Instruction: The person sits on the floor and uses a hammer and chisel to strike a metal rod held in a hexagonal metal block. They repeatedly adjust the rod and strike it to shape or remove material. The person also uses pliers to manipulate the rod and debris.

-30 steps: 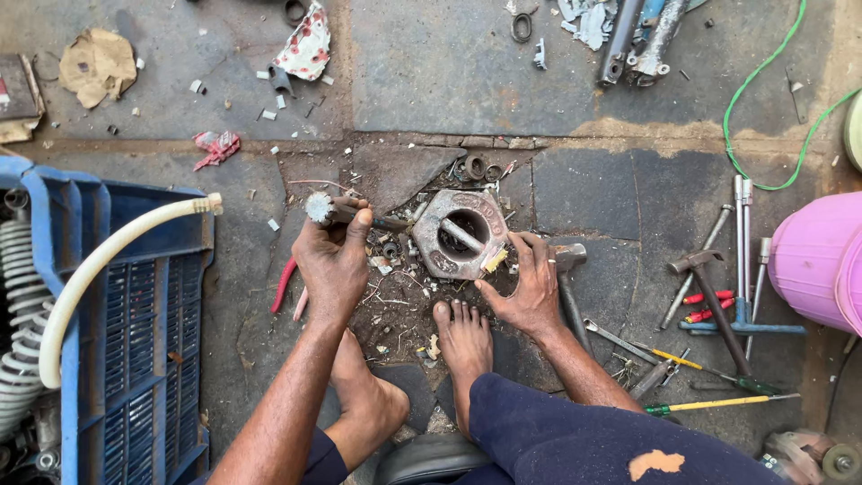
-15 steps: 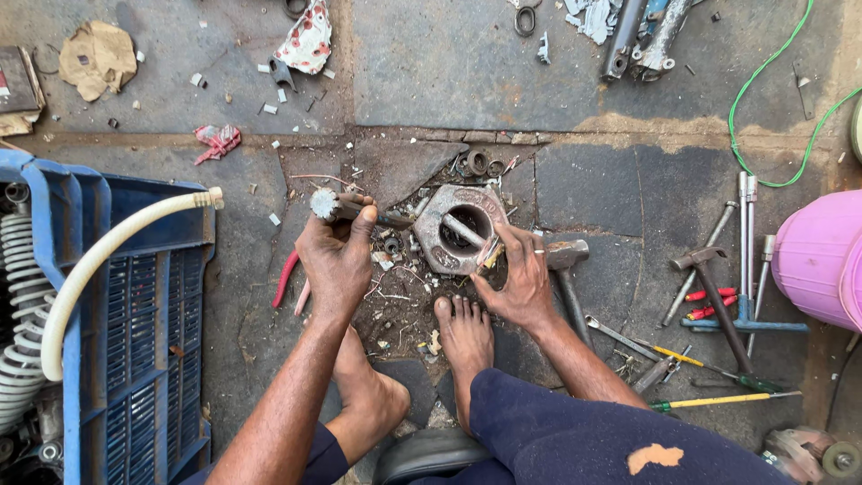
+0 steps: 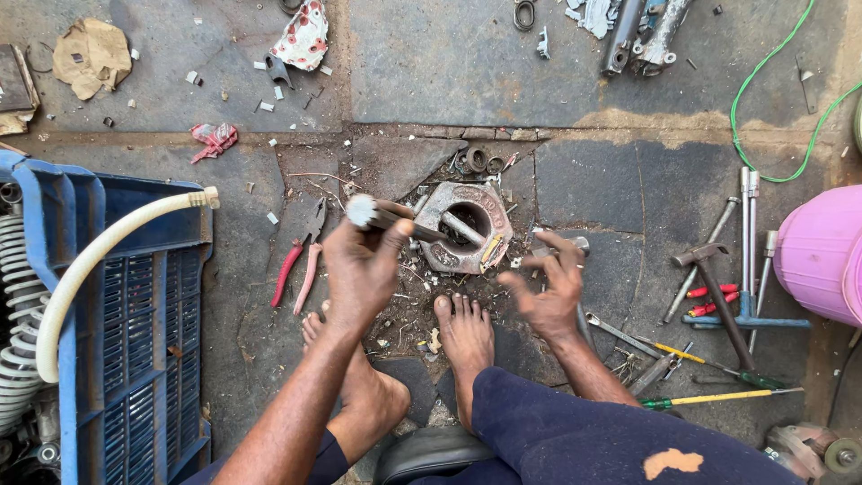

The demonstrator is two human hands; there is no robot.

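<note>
- Squatting barefoot on the stone floor (image 3: 449, 63), the person closes the left hand (image 3: 361, 269) in a tight grip round a metal rod (image 3: 382, 214); its far end lies against the round metal casting (image 3: 464, 226).
- The right hand (image 3: 549, 292) hovers just beside the casting, fingers spread wide, holding nothing.
- Red-handled pliers (image 3: 299, 263) lie left of the left hand; a blue crate (image 3: 135, 314) with a cream hose (image 3: 99, 260) stands farther left.
- Hammer (image 3: 718, 292), screwdrivers and a pink tub (image 3: 822, 256) lie right.
- Red-and-white wrapper scrap (image 3: 303, 34) up top.
</note>
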